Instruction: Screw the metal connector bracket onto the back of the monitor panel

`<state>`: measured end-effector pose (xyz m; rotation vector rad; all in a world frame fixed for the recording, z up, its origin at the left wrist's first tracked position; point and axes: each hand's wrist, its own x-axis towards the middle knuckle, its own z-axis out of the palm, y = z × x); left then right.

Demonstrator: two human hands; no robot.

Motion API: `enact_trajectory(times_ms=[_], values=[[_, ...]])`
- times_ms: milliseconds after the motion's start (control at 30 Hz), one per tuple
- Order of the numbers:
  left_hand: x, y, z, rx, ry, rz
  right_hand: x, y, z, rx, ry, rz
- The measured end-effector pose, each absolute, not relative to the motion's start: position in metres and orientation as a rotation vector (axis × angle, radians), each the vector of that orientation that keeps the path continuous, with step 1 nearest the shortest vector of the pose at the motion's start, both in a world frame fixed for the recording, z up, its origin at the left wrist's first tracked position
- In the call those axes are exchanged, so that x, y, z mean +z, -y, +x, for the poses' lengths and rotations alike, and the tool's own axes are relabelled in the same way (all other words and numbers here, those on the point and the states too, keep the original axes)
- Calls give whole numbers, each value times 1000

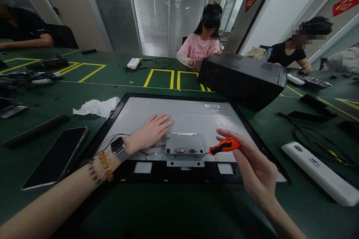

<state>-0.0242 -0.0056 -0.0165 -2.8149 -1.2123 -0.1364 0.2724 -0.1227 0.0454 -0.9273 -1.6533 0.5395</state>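
Note:
A monitor panel (134, 114) with a black frame lies with its metal back up on the green table. Near its close edge sits a metal bracket box (186, 143) with video ports, and thin coloured wires run out to its left. My left hand (150, 131) rests flat on the panel, fingers stretched out, just left of the box. In my right hand (254, 164) is a screwdriver (226, 145) with an orange and black handle, gripped at the handle's end. Its shaft points left, and the tip reaches the port side of the box, near a screw.
Left of the panel lie a phone (57, 157), a black bar (36, 130) and crumpled tissue (98, 107). A white elongated device (319, 171) and cables are at right. Behind the panel stands a large black case (244, 74), with a co-worker (206, 41) at it. Other people sit farther off.

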Motion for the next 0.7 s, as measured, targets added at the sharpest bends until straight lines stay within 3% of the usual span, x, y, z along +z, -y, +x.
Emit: enact_trajectory(times_ms=[233,700], values=[[-14,7,-25,-126,1186,-2835,51,121,272,410,1666,-853],[-17,6,-25,-162,1213,-2823,47,122,274,461,1671,-908]])
